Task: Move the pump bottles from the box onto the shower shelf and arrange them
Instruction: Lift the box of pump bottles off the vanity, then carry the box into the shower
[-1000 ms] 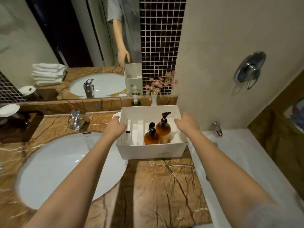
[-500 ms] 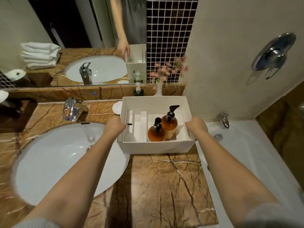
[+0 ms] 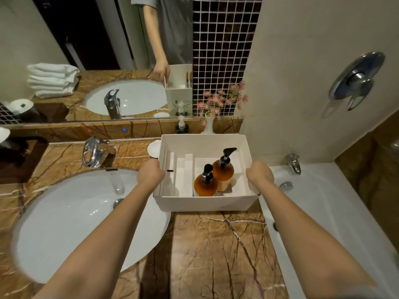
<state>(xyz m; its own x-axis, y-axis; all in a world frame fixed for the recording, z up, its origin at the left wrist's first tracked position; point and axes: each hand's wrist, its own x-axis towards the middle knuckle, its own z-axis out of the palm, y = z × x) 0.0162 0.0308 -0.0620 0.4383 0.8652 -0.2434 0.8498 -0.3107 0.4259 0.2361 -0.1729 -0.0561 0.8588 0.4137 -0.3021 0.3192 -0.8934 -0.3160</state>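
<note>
A white cardboard box sits on the brown marble counter between the sink and the bathtub. Two amber pump bottles with black pumps stand upright inside it: the nearer bottle and the farther bottle, touching side by side. My left hand grips the box's left wall. My right hand grips its right wall. No shower shelf is in view.
A white sink basin and chrome tap lie to the left. The white bathtub with a spout is to the right, a shower valve on the wall. A flower vase and small soap pump stand behind the box.
Both hands have slid nearer along the box's side walls and now hold it at mid length. The view has tilted and moved closer; the bottles stay in place.
</note>
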